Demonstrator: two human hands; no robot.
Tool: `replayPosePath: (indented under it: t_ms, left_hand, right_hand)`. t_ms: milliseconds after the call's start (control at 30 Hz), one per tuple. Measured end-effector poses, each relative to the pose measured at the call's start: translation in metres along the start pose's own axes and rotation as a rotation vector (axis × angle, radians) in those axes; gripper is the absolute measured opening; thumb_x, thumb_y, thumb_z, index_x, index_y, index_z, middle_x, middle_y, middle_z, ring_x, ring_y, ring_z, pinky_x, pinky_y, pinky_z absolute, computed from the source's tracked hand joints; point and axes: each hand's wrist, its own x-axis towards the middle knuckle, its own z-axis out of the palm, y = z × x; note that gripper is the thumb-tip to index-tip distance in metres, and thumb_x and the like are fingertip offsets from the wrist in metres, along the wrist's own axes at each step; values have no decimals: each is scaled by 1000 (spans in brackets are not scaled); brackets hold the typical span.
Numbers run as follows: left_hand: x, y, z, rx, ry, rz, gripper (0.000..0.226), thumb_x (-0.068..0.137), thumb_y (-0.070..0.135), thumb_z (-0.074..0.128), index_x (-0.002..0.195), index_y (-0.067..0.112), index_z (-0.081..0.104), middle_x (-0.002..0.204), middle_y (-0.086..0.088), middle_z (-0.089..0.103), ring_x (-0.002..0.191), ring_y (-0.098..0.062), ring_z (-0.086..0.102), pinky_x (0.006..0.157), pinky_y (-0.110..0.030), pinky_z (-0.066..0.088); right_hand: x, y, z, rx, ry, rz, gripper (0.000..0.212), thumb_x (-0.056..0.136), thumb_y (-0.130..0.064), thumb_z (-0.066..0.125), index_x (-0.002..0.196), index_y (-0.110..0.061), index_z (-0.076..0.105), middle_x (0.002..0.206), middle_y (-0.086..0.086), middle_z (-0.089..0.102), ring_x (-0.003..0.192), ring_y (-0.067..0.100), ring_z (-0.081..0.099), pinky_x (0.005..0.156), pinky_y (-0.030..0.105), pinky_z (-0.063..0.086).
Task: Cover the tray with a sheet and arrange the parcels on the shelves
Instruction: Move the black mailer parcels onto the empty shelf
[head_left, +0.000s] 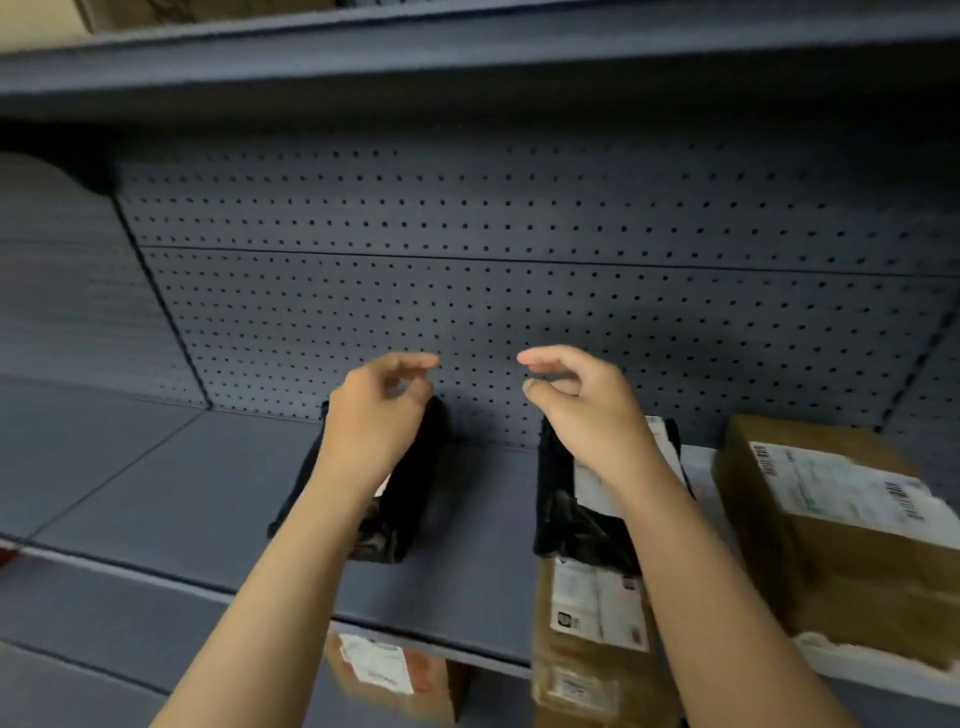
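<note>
Both hands empty above two black parcels on the shelf, arranging partly done.

Left hand (376, 415) and right hand (582, 410) hover with fingers loosely curled, holding nothing, each just over a black bag parcel: left black parcel (410, 493), right black parcel (576, 514), both lying on the grey shelf (182, 483). Cardboard box (841, 530) sits at far right, labelled carton (592, 618) at the shelf's front edge, another box (389, 675) on the level below. Left part of shelf bare, likely more to place. Tray and sheet not in view, can't judge that step.
</note>
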Motion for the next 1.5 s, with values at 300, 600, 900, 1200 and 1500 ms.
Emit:
replayPosePath:
  t_ms: [300,600,900,1200,1500]
  left_hand:
    - [55,-74,-65,84,-95,-75,34,95,22,61,126,36,65,92,20,58,65,4,46,56,-5,38]
    - [56,-141,-59,225,-141,-322,59,77,59,66,130,34,61,126,2,66,108,-22,65,91,-40,52]
    - [46,-156,-53,146,-13,-287,43,84,60,57,67,21,64,76,3,70,74,-20,66,64,-32,51]
    - [61,-147,-62,-27,-56,-408,27,85,35,69,111,29,72,101,9,72,97,-14,67,94,-37,53]
    - [95,-173,-115,-277,-5,-420,27,78,19,78,97,38,73,83,7,79,96,-14,73,96,-39,55]
  right_hand:
    - [18,-13,104,-22,35,109,38,93,-22,62,126,-39,61,130,-18,57,107,2,60,74,15,41]
    - [11,23,166,-187,-68,360,60,93,-28,60,151,-23,43,153,1,45,139,19,45,109,35,38]
    - [3,35,187,-213,-85,304,27,89,-32,61,108,-26,78,108,-7,76,97,8,69,84,25,54]
    - [14,11,190,-307,-71,243,26,90,-18,53,72,-10,70,56,-10,68,51,17,55,48,26,33]
    - [17,-19,231,-304,37,239,29,90,-16,52,66,-1,49,45,-6,35,53,14,28,52,30,21]
